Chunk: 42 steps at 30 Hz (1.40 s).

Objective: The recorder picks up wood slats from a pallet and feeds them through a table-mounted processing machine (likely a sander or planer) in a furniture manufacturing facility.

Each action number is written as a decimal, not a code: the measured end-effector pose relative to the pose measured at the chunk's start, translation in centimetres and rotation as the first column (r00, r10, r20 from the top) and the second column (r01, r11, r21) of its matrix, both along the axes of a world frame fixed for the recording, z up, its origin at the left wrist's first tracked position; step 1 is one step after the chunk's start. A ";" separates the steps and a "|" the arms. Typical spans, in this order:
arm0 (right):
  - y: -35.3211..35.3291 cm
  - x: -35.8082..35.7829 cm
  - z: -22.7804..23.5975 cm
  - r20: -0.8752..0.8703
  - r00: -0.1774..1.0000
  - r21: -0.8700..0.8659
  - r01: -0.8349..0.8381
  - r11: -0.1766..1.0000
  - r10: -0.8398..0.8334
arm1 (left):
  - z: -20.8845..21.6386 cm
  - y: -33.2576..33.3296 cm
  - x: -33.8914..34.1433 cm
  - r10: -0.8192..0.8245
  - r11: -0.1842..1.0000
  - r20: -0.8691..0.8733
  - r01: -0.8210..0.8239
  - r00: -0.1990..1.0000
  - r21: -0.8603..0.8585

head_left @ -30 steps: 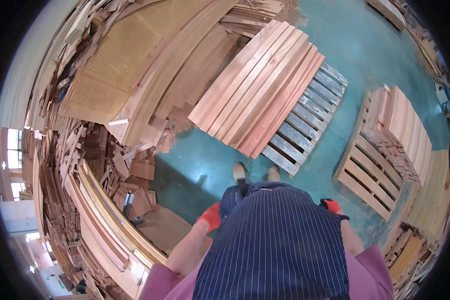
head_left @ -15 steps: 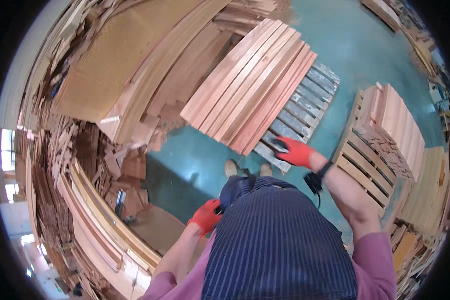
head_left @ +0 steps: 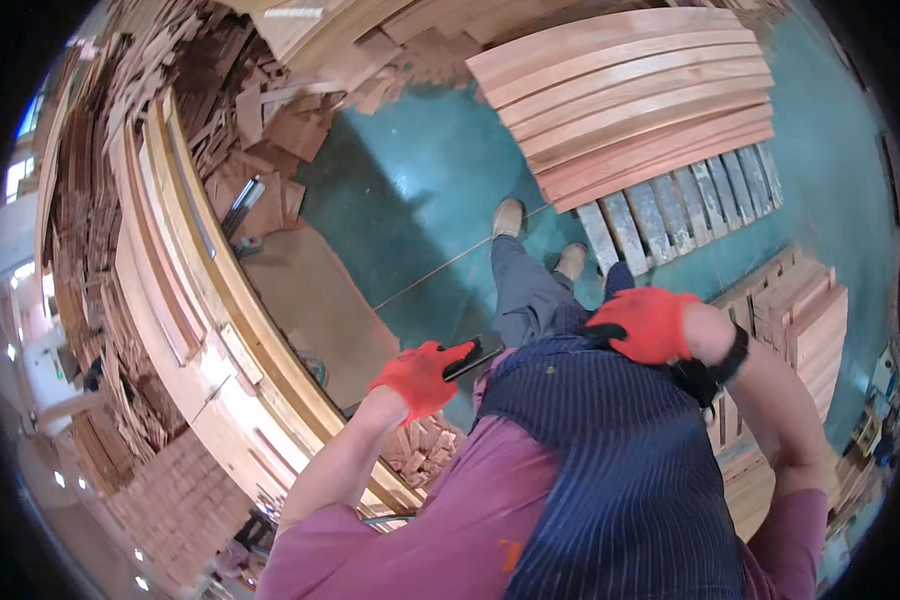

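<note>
"Red-gloved left hand (head_left: 417, 382): we see it gripping a dark slab (head_left: 475, 364) beside the apron (head_left: 620, 440)."
"Right hand (head_left: 648, 325)?"
"Moved from over the grey pallet (head_left: 690, 205) onto the apron; closure we cannot tell."

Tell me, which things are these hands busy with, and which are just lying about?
With the hands:
- dark flat object, in the left hand
- striped apron, under the right hand; grip unclear

Lying about, untouched:
- stacked planks
- slatted pallet beneath them
- wood offcuts

Red-and-black gloves (head_left: 654, 322), navy apron (head_left: 610, 440) (pale pinstripes), mauve shirt (head_left: 460, 510), blue-green floor (head_left: 420, 180).
</note>
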State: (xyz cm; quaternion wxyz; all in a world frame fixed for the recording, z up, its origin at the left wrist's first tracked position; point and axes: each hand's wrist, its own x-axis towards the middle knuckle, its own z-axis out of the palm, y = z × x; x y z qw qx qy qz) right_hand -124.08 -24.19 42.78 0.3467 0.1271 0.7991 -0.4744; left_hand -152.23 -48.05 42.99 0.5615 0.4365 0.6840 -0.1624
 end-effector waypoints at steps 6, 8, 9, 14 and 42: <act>0.4 -2.5 3.2 -0.100 0.994 0.164 0.056 0.985 -0.040 | -2.3 2.5 -3.0 0.020 0.997 0.270 -0.039 0.963 0.067; 0.7 -3.8 3.2 -0.103 0.991 0.166 0.099 0.981 -0.083 | -3.1 4.5 -3.9 -0.177 0.978 0.185 0.151 0.967 0.145; 0.8 -4.4 3.2 -0.103 0.989 0.170 0.125 0.977 -0.109 | -3.6 6.1 -4.4 -0.277 0.951 0.137 0.251 0.951 0.181; 1.7 -7.3 2.1 -0.155 0.975 0.156 0.185 0.970 -0.161 | -7.7 12.8 -3.4 -0.482 0.874 -0.001 0.481 0.876 0.074; 5.7 17.0 -25.7 0.568 -0.449 -0.382 0.599 -0.704 -0.690 | -19.3 14.7 -17.5 0.980 0.045 0.189 -0.997 0.057 0.067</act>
